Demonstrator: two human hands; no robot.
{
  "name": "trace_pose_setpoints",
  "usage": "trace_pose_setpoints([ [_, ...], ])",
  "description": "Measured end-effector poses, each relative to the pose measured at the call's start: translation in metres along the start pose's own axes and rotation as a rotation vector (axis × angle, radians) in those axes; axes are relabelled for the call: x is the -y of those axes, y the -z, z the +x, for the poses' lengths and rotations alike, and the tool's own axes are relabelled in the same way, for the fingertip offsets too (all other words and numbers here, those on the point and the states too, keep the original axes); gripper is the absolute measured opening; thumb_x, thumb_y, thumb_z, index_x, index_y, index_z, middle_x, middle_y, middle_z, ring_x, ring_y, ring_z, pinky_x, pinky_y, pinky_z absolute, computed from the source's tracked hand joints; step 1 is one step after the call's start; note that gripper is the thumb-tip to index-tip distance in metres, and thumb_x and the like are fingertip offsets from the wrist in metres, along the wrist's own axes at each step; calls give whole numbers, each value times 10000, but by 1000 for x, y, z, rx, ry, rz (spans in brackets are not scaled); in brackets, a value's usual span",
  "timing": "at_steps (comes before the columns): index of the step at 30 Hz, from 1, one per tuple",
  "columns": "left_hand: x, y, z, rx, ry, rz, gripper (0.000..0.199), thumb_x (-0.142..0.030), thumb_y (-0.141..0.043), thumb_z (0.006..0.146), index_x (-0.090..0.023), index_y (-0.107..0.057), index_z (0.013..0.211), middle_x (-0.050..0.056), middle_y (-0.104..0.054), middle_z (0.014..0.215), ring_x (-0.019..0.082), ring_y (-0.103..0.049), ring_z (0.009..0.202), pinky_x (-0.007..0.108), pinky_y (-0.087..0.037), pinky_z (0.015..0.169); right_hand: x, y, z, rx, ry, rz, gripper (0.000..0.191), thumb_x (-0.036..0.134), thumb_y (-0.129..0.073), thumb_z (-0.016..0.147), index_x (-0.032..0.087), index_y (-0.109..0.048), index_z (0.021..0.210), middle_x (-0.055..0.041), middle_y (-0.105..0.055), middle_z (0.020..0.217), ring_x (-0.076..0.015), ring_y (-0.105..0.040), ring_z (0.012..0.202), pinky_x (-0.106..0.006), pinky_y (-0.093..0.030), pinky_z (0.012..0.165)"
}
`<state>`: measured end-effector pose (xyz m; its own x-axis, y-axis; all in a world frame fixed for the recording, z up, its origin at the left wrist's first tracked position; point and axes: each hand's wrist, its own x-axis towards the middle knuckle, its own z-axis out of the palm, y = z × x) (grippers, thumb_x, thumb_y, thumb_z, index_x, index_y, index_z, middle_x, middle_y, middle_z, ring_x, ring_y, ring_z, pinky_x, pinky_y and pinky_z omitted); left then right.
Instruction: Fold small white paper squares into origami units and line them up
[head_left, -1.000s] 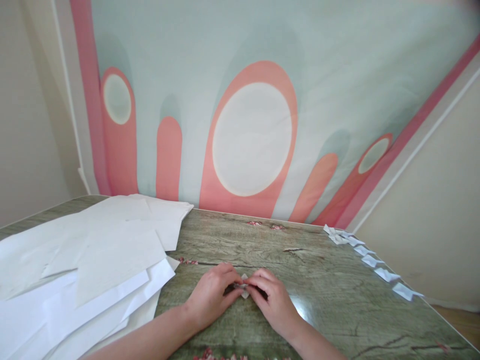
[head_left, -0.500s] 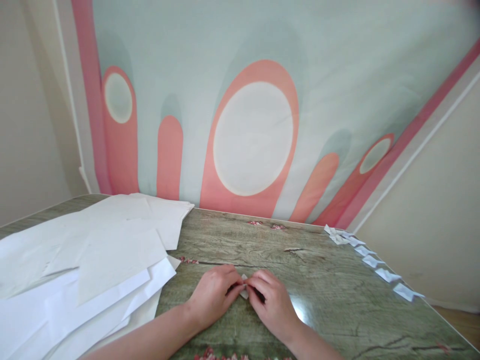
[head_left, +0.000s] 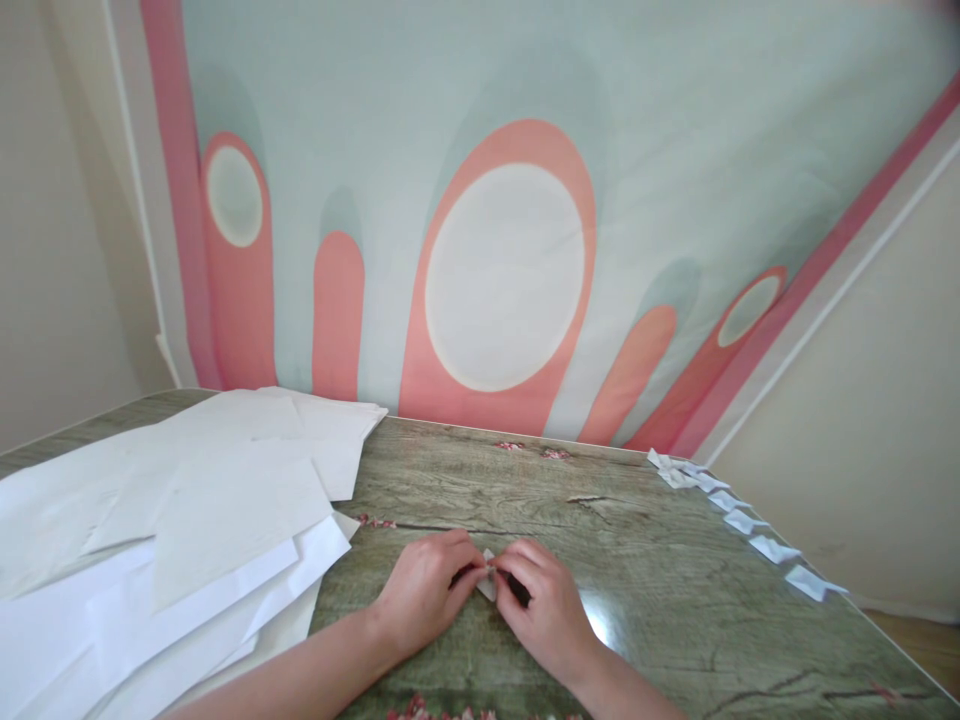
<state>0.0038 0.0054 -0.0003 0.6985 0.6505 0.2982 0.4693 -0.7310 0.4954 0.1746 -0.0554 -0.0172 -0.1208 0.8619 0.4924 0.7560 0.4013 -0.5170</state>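
At the front middle of the table, a small piece of folded white paper [head_left: 487,586] is pinched between my two hands. My left hand [head_left: 433,580] grips its left side with thumb and forefinger. From the right, my right hand [head_left: 546,602] pinches the same piece, the fingertips of both hands almost meeting. Most of the paper is hidden by the fingers, so its exact folded shape does not show.
Loose white paper sheets [head_left: 232,490] lie overlapping on the left of the wood-patterned table [head_left: 465,470]. Several small folded paper pieces [head_left: 774,549] form a row along its right edge. A printed backdrop [head_left: 390,130] rises behind the table.
Both hands keep nearly the same place and hold on the paper. The view has shifted very slightly; nothing else visibly differs.
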Motion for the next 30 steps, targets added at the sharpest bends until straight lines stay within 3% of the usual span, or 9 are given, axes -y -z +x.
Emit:
trace_pose_setpoints([
  [18,1,-3,0,-7,110,-14,72,-147,-483,752,-206,-523,745,-9,-591,701,147,-547,647,215,-394,596,-6,-1,-1,-47,-68,72,141,111,-506,805,203,-613,799,-36,-608,775,-174,-574,745,-278,-456,687],
  [30,2,-3,-1,-5,124,-12,92,-139,-457,761,-200,-515,725,-5,-586,672,150,-541,623,223,-380,585,-9,-1,-1,-71,-68,102,181,89,-508,783,198,-651,805,-32,-633,772,-162,-602,706,-254,-466,660],
])
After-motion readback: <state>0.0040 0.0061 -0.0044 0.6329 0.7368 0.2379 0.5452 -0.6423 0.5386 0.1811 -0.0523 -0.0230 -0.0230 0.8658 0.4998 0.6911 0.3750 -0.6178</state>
